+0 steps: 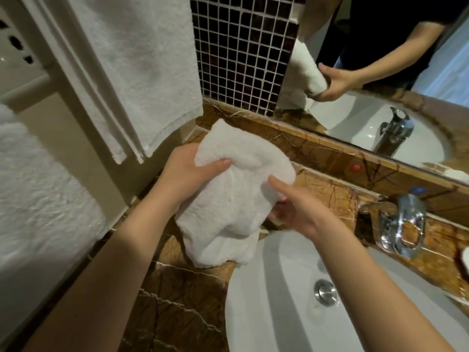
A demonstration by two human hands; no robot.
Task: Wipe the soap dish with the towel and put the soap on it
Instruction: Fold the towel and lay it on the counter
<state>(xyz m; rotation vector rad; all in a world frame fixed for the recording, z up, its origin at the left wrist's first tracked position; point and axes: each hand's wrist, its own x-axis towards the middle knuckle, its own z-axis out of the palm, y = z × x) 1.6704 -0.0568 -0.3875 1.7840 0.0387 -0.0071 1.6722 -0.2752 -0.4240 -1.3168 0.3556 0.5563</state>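
A white towel [236, 189] is bunched up between both my hands, above the brown marble counter's left side. My left hand [187, 171] grips its upper left part, thumb pressed on top. My right hand [291, 207] holds its right side from below, and a small pale edge shows under the cloth by my right fingers; whether that is the soap dish I cannot tell. A white object [465, 257] sits cut off at the right edge of the counter, unclear whether soap or dish.
A white sink basin [279, 301] with a chrome drain [326, 292] lies below my right arm. A chrome faucet [403, 224] stands at the right. A large white towel [142, 72] hangs at the upper left. A mirror [380, 72] runs along the back.
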